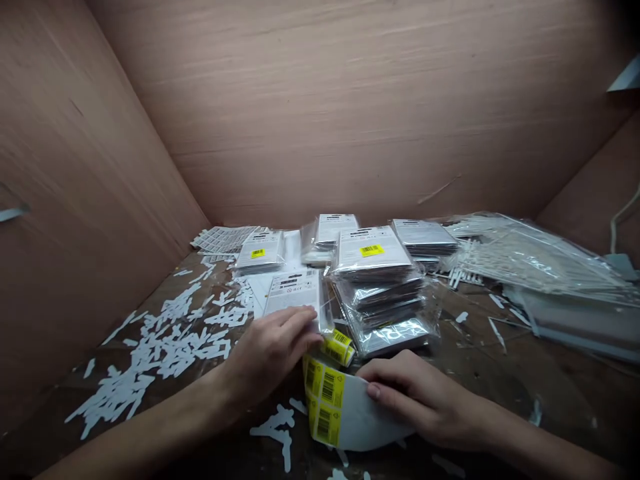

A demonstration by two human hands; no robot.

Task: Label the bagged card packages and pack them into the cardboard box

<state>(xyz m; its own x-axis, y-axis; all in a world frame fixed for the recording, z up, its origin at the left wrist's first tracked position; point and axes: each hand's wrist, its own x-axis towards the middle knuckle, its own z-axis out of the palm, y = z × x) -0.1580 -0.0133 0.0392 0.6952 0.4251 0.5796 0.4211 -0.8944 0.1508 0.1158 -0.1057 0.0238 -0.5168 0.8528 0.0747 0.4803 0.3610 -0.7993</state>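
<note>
Head view: a curled sheet of yellow barcode labels (333,403) is held down at near centre by the right hand (425,400), fingers flat and together. A clear packet (295,293) just beyond is pressed under the flat left hand (270,357). Stacked packets (380,287) are noted farther right, white paper scraps (165,347) to the left.

Pinkish plywood back wall (350,100), left wall (75,200), right wall (590,193) enclosing dark scuffed worktop (500,387). White cable (623,217) hanging down right wall. Soft even light falling across grain.
</note>
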